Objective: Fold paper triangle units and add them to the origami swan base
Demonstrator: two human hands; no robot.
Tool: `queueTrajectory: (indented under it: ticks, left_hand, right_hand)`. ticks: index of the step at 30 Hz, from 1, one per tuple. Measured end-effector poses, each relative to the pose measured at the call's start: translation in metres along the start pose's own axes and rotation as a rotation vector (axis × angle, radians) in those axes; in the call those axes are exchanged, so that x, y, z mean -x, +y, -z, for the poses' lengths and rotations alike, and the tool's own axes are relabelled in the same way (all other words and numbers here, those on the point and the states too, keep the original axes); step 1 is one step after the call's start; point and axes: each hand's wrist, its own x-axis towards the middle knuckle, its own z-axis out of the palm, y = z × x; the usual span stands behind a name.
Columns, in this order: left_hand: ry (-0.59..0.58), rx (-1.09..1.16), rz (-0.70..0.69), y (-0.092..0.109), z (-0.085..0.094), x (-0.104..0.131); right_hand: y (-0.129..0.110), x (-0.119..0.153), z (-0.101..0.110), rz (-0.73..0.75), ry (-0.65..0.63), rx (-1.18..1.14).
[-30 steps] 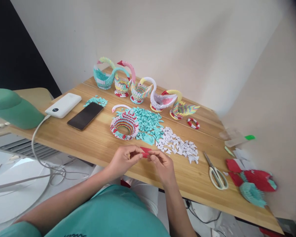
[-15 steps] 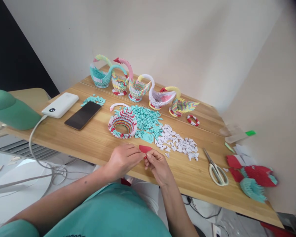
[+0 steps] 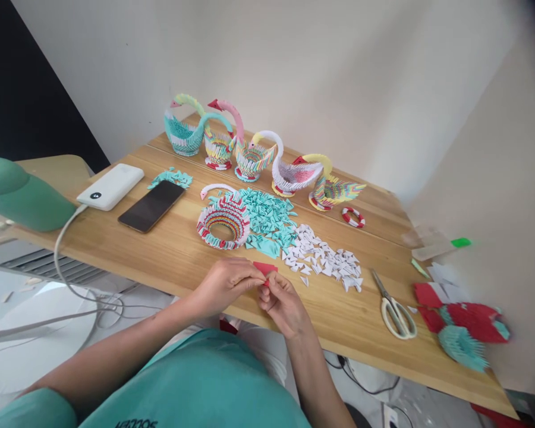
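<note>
My left hand (image 3: 229, 284) and my right hand (image 3: 282, 302) meet above the table's front edge. Their fingertips are pinched together on a small red paper piece (image 3: 266, 283), mostly covered by the fingers. Just beyond the fingertips, red paper (image 3: 266, 268) shows; whether it lies on the table or is also held I cannot tell. Behind my left hand sits a round basket of folded paper (image 3: 225, 223) in red, white and teal. A pile of teal folded paper pieces (image 3: 267, 211) and a spread of white folded triangles (image 3: 323, 258) lie past my right hand.
Several paper swans (image 3: 294, 178) line the table's back. A red-and-white paper ring (image 3: 353, 217) lies near them. At left are a phone (image 3: 151, 206) and a white power bank (image 3: 110, 186) with its cable. Scissors (image 3: 395, 315) and red paper scraps (image 3: 475, 321) lie at right.
The fingers of my left hand have bent into a closer pinch at the red piece. My right hand has shifted slightly. The camera view has moved a little.
</note>
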Motion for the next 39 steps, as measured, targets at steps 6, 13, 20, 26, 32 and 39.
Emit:
queueTrajectory:
  ticks: [6,13,20,26,32,39]
  left_hand:
    - [0.000,-0.356,-0.298,-0.0045,0.0031,0.0018]
    - [-0.013,-0.329,-0.347,-0.0030,0.0080,0.0026]
    - [-0.006,-0.177,-0.247,-0.0002,0.0083,0.0019]
    - [0.003,-0.182,-0.244,0.0008,0.0083,0.0023]
    - [-0.006,-0.302,-0.321,-0.0009,0.0079,0.0027]
    - [0.066,-0.482,-0.353,-0.0012,0.0033,0.0089]
  right_hand:
    - [-0.0016,0.0006,0.0008,0.036,0.048,0.098]
    - [-0.0025,0.0033,-0.0029,0.037,0.058,0.165]
    - [-0.0045,0.0039,-0.0053,0.021,0.035,0.125]
    - [-0.0057,0.0041,-0.0075,0.024,0.036,0.141]
    - [-0.0039,0.0032,-0.0034,0.055,0.040,0.174]
    - [-0.0035,0.0045,-0.0078,0.233,0.127,0.458]
